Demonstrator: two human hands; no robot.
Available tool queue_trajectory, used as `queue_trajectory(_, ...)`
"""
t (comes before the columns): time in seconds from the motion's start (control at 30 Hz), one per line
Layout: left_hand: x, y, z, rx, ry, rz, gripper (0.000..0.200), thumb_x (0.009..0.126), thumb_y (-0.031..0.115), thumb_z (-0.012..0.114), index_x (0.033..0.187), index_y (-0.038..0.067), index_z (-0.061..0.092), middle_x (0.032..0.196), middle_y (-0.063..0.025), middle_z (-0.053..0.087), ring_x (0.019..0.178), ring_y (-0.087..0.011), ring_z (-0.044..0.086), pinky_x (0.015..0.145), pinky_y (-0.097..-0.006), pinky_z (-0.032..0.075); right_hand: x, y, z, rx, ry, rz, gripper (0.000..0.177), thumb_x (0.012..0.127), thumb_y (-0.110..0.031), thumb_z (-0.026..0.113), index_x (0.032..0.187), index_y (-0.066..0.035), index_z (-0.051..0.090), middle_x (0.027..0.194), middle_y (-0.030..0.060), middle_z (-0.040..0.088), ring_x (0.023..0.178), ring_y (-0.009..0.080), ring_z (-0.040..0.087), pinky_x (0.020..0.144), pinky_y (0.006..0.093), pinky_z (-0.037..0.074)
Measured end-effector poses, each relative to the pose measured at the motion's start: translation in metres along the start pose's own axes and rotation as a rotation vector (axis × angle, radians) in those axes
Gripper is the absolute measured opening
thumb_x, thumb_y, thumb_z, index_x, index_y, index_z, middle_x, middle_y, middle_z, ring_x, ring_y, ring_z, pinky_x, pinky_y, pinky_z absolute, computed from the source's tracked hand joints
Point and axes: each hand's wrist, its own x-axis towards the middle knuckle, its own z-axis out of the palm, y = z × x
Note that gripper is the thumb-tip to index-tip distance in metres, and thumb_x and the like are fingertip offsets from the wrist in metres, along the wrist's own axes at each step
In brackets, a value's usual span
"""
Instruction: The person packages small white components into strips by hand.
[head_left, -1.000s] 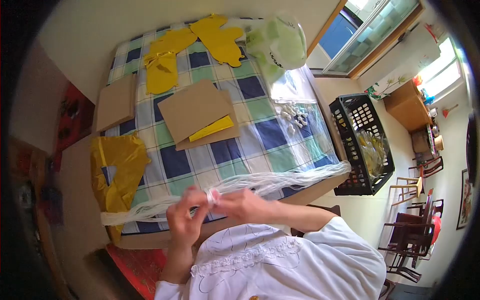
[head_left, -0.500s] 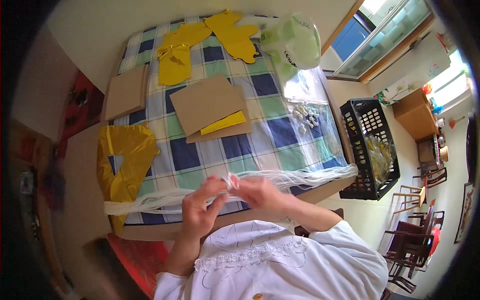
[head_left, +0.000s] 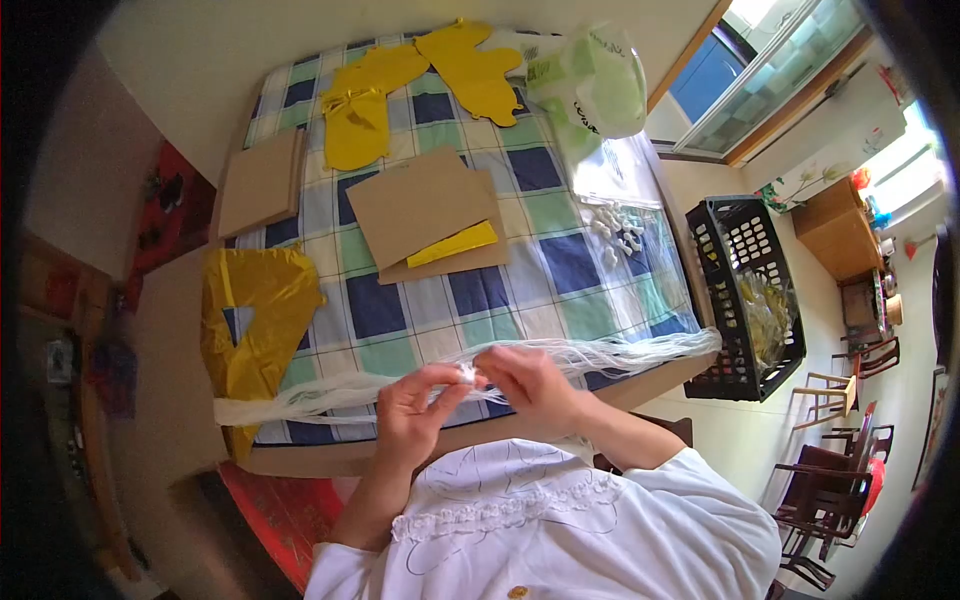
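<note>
My left hand [head_left: 412, 408] pinches a small white bundle of string [head_left: 466, 374] between thumb and fingertips. Right beside it, my right hand [head_left: 535, 385] has its thumb and fingers closed in a pinch; what lies between them is too small to make out. Behind and below both hands a long hank of loose white strings [head_left: 640, 352] stretches across the near edge of the bed. Several small white bundles [head_left: 615, 232] lie in a pile at the right of the bed.
Brown cardboard sheets [head_left: 420, 205] with a yellow strip lie mid-bed, and a cardboard stack [head_left: 262, 183] sits left. Gold foil pieces [head_left: 270, 340] and yellow cut-outs [head_left: 465, 75] are spread about. A green-and-white plastic bag [head_left: 590, 85] lies far right; a black crate [head_left: 745, 300] stands beside the bed.
My right hand's fingers have turned and drawn into a pinch by the small white bundle. My left hand still holds the bundle. The whole view has shifted slightly.
</note>
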Motion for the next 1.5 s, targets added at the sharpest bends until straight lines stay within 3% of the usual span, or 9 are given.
queue_trajectory(0.23, 0.007, -0.004, 0.001, 0.644, 0.071, 0.185, 0.012, 0.083, 0.000, 0.064, 0.095, 0.002, 0.063, 0.096, -0.0104, 0.069, 0.092, -0.0151, 0.064, 0.077, -0.0281, 0.049, -0.004, -0.004, 0.003, -0.052, -0.040, -0.088, 0.023, 0.085, 0.001, 0.057, 0.107, -0.003, 0.057, 0.084, 0.0156, 0.060, 0.076, 0.0340, 0.060, 0.066, 0.0387, 0.049)
queue_trajectory(0.73, 0.009, -0.007, 0.000, 0.266, 0.211, 0.079, 0.013, 0.090, 0.013, 0.059, 0.095, 0.001, 0.065, 0.089, -0.0074, 0.067, 0.081, -0.0127, 0.062, 0.073, -0.0253, 0.048, 0.002, -0.002, -0.012, -0.078, -0.028, -0.209, 0.014, 0.079, 0.000, 0.067, 0.091, -0.003, 0.061, 0.085, 0.0096, 0.059, 0.078, 0.0259, 0.061, 0.065, 0.0339, 0.048)
queue_trajectory(0.83, 0.020, 0.007, 0.003, -0.328, 0.206, -0.448, 0.013, 0.089, 0.012, 0.062, 0.094, 0.000, 0.065, 0.087, -0.0084, 0.066, 0.074, -0.0147, 0.063, 0.070, -0.0250, 0.050, 0.004, -0.006, -0.014, -0.147, -0.013, -0.332, 0.014, 0.077, 0.001, 0.068, 0.088, -0.002, 0.060, 0.085, 0.0104, 0.059, 0.078, 0.0268, 0.060, 0.065, 0.0339, 0.048)
queue_trajectory(0.93, 0.014, -0.015, -0.011, -0.440, -0.048, -0.479, 0.015, 0.087, 0.011, 0.066, 0.093, -0.003, 0.064, 0.085, -0.0093, 0.066, 0.070, -0.0161, 0.063, 0.065, -0.0266, 0.052, 0.005, -0.001, -0.013, -0.100, 0.013, -0.254, 0.012, 0.080, 0.001, 0.066, 0.089, -0.001, 0.058, 0.085, 0.0083, 0.059, 0.079, 0.0221, 0.061, 0.066, 0.0330, 0.049)
queue_trajectory(1.1, 0.008, -0.007, 0.004, 0.877, 0.029, 0.427, 0.016, 0.076, 0.002, 0.071, 0.091, 0.003, 0.066, 0.081, -0.0085, 0.067, 0.069, -0.0170, 0.063, 0.061, -0.0310, 0.051, 0.000, 0.014, -0.016, 0.655, -0.113, 0.409, 0.010, 0.087, -0.003, 0.061, 0.094, 0.000, 0.056, 0.090, 0.0048, 0.060, 0.083, 0.0128, 0.060, 0.070, 0.0296, 0.050)
queue_trajectory(1.2, 0.007, -0.008, 0.007, 1.001, 0.041, 0.382, 0.010, 0.080, 0.006, 0.069, 0.089, 0.001, 0.066, 0.079, -0.0077, 0.066, 0.068, -0.0172, 0.063, 0.059, -0.0303, 0.050, -0.001, 0.018, -0.014, 0.612, -0.082, 0.466, 0.013, 0.088, -0.007, 0.062, 0.097, 0.000, 0.056, 0.093, 0.0062, 0.061, 0.085, 0.0145, 0.060, 0.071, 0.0296, 0.051)
queue_trajectory(1.3, 0.012, -0.021, -0.007, -0.021, 0.118, -0.358, 0.012, 0.086, 0.009, 0.066, 0.092, 0.000, 0.065, 0.075, -0.0063, 0.063, 0.066, -0.0154, 0.061, 0.057, -0.0264, 0.049, -0.001, 0.003, -0.014, 0.026, 0.064, -0.020, 0.018, 0.086, -0.009, 0.063, 0.103, -0.003, 0.058, 0.095, 0.0073, 0.062, 0.088, 0.0211, 0.062, 0.075, 0.0310, 0.051)
queue_trajectory(1.4, 0.015, -0.028, -0.022, -0.552, -0.127, -0.528, 0.013, 0.088, 0.010, 0.064, 0.092, -0.002, 0.065, 0.075, -0.0068, 0.063, 0.065, -0.0136, 0.060, 0.056, -0.0239, 0.048, 0.002, -0.011, -0.022, -0.354, -0.014, -0.371, 0.023, 0.085, -0.009, 0.063, 0.108, -0.005, 0.059, 0.100, 0.0080, 0.061, 0.092, 0.0272, 0.060, 0.076, 0.0329, 0.051)
queue_trajectory(1.5, 0.012, -0.024, -0.011, -0.288, -0.123, -0.531, 0.013, 0.086, 0.009, 0.066, 0.092, -0.002, 0.064, 0.076, -0.0082, 0.063, 0.062, -0.0145, 0.060, 0.055, -0.0263, 0.050, -0.001, 0.000, -0.028, -0.350, -0.148, -0.392, 0.021, 0.084, -0.007, 0.063, 0.105, -0.005, 0.062, 0.099, 0.0081, 0.062, 0.090, 0.0286, 0.061, 0.074, 0.0339, 0.052)
